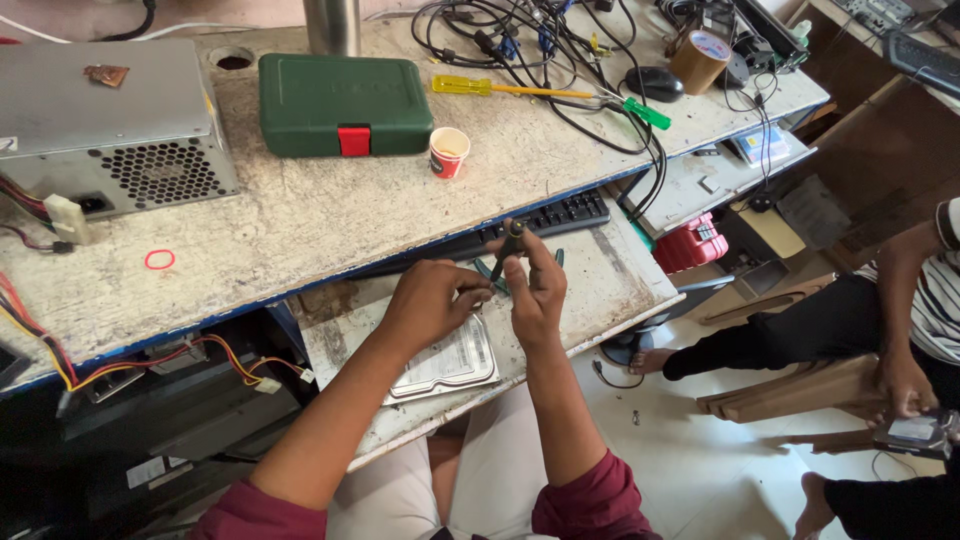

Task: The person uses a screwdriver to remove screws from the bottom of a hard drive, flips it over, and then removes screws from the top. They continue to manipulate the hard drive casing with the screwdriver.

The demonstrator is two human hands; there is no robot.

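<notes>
Hands meet at centre frame above a pull-out shelf (610, 285). Right hand (537, 292) pinches a dark screwdriver (508, 246) between thumb and fingertips; tool stands nearly upright, its top poking above the fingers, lower part hidden behind them. Left hand (428, 303) is curled, fingertips touching the right hand's near the tool's lower end; cannot tell whether it grips anything itself. Hard drive (447, 364) lies flat on the shelf just below the left hand, partly covered by the wrist. Black keyboard (560, 215) sits just behind the hands, under the desk edge. On the desk (300, 215), upper centre: green case (343, 104) with red latch, paper cup (448, 152) beside it. Yellow screwdriver (490, 88) and green screwdriver (640, 110) lie among cables, upper right. Grey power supply box (110, 125) upper left, red rubber band (159, 259) below it. Another person sits at right edge, their hand (905, 385) on a second drive (915, 432).
</notes>
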